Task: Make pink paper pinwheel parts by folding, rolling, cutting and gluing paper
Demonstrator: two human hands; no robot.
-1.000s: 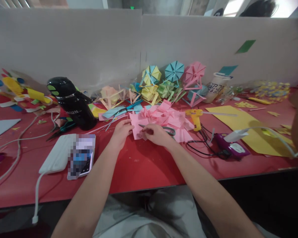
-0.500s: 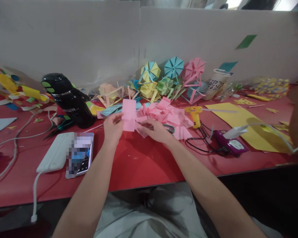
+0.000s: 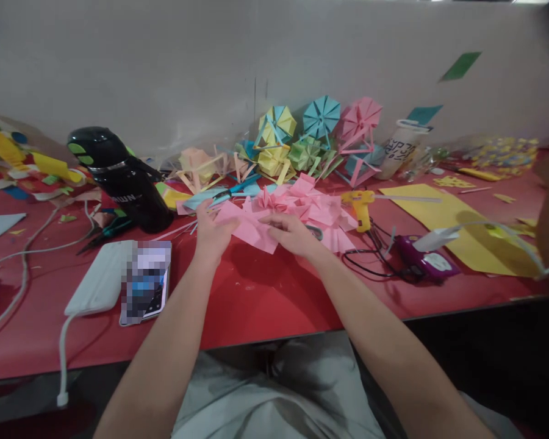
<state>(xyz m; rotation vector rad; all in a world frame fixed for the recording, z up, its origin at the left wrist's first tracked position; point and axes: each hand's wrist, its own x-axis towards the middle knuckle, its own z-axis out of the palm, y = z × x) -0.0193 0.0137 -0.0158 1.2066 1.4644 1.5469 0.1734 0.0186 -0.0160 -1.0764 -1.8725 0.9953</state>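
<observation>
A piece of pink paper (image 3: 249, 230) is held tilted above the red table. Its left end is between the thumb and fingers of my left hand (image 3: 211, 236). My right hand (image 3: 291, 234) pinches its right side with the fingertips. Just behind lies a heap of folded pink paper pieces (image 3: 304, 204). The grey loop of a scissors handle (image 3: 315, 231) shows beside my right hand, the rest being hidden under paper and hand.
Right of the heap lies a yellow glue gun (image 3: 361, 207), near a purple power adapter (image 3: 425, 259) and yellow sheet (image 3: 462, 231). On the left stand a black bottle (image 3: 123, 183), a white power bank (image 3: 103, 277) and a phone (image 3: 149, 283). Paper wheel models (image 3: 321, 122) line the back.
The pink paper has turned from upright to a slanted, flatter position and come lower. My right hand has moved onto its right side. The view has tipped down slightly.
</observation>
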